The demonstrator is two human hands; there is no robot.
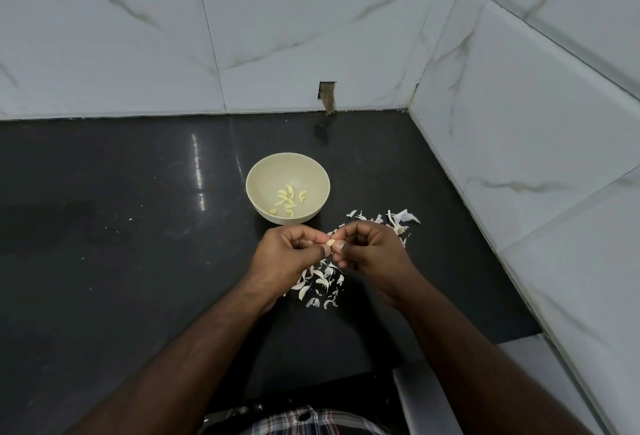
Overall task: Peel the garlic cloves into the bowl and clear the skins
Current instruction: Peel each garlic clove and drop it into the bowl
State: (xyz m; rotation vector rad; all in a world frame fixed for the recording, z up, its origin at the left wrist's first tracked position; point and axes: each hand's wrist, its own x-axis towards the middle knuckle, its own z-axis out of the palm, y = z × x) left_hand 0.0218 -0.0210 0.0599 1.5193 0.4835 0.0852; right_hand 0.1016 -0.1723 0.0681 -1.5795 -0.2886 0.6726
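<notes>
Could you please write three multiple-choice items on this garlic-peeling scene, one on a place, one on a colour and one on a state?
1. Where do the peeled cloves lie?
A. in the bowl
B. on the floor
C. in a tray

2. What colour is the counter?
A. white
B. black
C. red

3. What are the two hands doing?
A. resting flat on the counter
B. lifting the bowl
C. pinching one clove between them

Answers:
1 A: pale cloves sit at the bowl's bottom.
2 B: the glossy surface under the loose skins is black.
3 C: the left hand and right hand meet fingertip to fingertip on the clove, above the skins.
</notes>
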